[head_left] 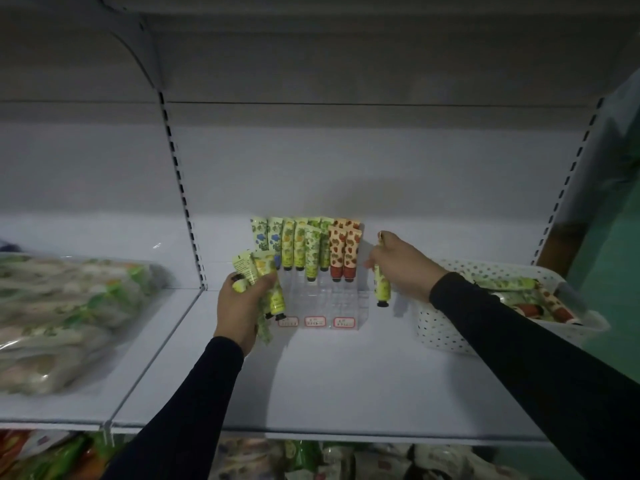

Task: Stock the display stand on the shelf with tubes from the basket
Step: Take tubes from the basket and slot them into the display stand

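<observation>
The left hand [242,303] grips a bunch of tubes [258,271] beside the stand [320,299]; the right hand [401,265] holds one tube [382,289] upright between stand and basket [450,327]. Lowered carelessly, it could knock standing tubes, or the crowded bunch could slip.

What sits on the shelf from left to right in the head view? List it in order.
Clear bag of packaged goods → left hand gripping a bunch of tubes → display stand → right hand holding one green tube → white perforated basket of tubes.
</observation>
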`<action>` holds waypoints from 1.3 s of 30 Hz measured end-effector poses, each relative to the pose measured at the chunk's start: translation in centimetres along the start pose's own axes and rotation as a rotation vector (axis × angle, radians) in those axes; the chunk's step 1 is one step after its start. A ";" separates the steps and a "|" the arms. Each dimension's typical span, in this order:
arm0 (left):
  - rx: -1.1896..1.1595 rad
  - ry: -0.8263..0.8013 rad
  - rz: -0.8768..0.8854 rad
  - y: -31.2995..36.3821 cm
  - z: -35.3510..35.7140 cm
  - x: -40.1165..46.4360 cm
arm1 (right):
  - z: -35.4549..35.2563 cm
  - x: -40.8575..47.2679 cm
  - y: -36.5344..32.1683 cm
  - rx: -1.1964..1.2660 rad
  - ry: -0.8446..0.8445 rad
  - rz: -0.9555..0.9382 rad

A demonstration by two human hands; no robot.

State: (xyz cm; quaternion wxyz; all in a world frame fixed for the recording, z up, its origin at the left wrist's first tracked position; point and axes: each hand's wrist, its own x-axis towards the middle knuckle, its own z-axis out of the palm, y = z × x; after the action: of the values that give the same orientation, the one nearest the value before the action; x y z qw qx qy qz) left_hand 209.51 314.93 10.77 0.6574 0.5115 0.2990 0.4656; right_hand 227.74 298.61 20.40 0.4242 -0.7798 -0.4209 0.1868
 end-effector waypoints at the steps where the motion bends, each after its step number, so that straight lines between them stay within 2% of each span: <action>1: 0.001 0.021 0.015 -0.1 -0.1 0.2 | 0.0 0.2 0.1 -0.057 -0.005 -0.018; 4: 0.009 0.080 0.047 -0.4 -0.3 0.8 | 0.2 1.1 0.8 -0.145 0.043 -0.088; 8: 0.032 0.131 0.127 -1.0 -0.3 0.9 | 0.7 1.7 1.4 -0.171 0.213 -0.115; 12: 0.038 0.145 0.166 -1.5 -0.2 0.7 | 1.4 2.6 1.9 -0.111 0.326 -0.157; 20: 0.031 0.122 0.166 -1.3 -0.3 0.7 | 2.5 3.9 2.4 -0.029 0.305 -0.208; 39: 0.028 0.124 0.117 -1.2 -0.3 0.8 | 2.9 3.3 2.7 -0.047 0.290 -0.233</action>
State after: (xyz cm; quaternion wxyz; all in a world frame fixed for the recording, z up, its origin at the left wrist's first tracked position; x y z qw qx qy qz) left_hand 209.93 315.73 9.63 0.6020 0.5075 0.3153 0.5298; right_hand 229.08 302.05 16.76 0.4807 -0.7543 -0.4470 0.0123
